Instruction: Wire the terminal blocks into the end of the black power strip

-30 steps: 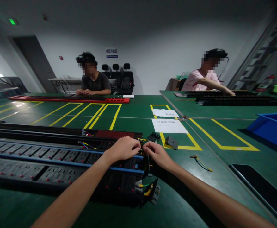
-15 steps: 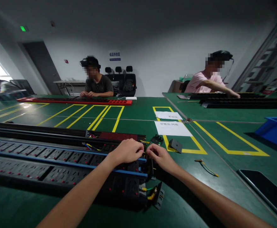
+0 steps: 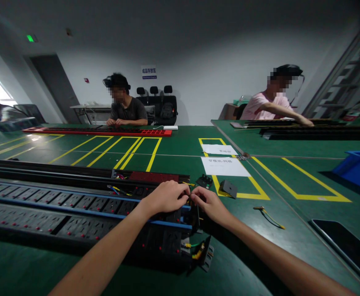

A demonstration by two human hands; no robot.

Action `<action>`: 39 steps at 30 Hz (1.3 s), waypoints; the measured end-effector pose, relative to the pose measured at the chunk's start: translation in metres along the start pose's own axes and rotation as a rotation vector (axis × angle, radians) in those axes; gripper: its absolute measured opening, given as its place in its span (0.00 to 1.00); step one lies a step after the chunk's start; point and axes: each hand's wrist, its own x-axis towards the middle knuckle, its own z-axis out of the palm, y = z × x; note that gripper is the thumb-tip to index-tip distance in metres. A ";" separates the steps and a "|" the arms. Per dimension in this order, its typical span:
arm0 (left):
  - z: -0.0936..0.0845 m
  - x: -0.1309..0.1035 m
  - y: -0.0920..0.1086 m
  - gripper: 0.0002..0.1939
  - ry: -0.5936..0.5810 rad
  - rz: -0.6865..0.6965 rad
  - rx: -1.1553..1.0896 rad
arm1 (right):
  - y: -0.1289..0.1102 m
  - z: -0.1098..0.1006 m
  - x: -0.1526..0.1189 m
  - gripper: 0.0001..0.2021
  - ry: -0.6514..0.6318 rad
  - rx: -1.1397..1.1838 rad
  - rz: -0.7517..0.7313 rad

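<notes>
Both hands meet at the right end of a long black power strip (image 3: 89,203) with blue edges and a row of sockets. My left hand (image 3: 166,197) rests over that end, its thumb and fingertips pinched together. Close against it, my right hand (image 3: 209,203) also pinches, just beyond the strip's end. Whatever lies between the fingertips is too small and hidden to make out. Nearer me lies a second socket strip (image 3: 81,228); a black end plate (image 3: 207,257) hangs at its end beside green and yellow wires (image 3: 195,246).
Loose black end pieces (image 3: 228,189), a short yellow-green wire (image 3: 272,218) and paper sheets (image 3: 226,167) lie to the right. Further right are a phone (image 3: 346,250) and a blue bin (image 3: 358,172). Two people work across the table; another is at far left.
My left hand's fingertips have shifted slightly right, towards the right hand. Both hands otherwise stay at the strip's end, and the strips have not visibly moved.
</notes>
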 end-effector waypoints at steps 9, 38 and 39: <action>-0.001 -0.001 0.001 0.11 -0.001 0.024 0.001 | -0.002 -0.001 -0.001 0.18 -0.001 0.009 0.008; -0.003 0.000 0.002 0.06 -0.017 -0.040 0.004 | -0.001 0.000 -0.002 0.12 0.015 -0.011 -0.022; -0.003 0.000 0.002 0.06 -0.015 -0.036 0.005 | -0.001 0.001 -0.002 0.13 0.014 -0.006 -0.021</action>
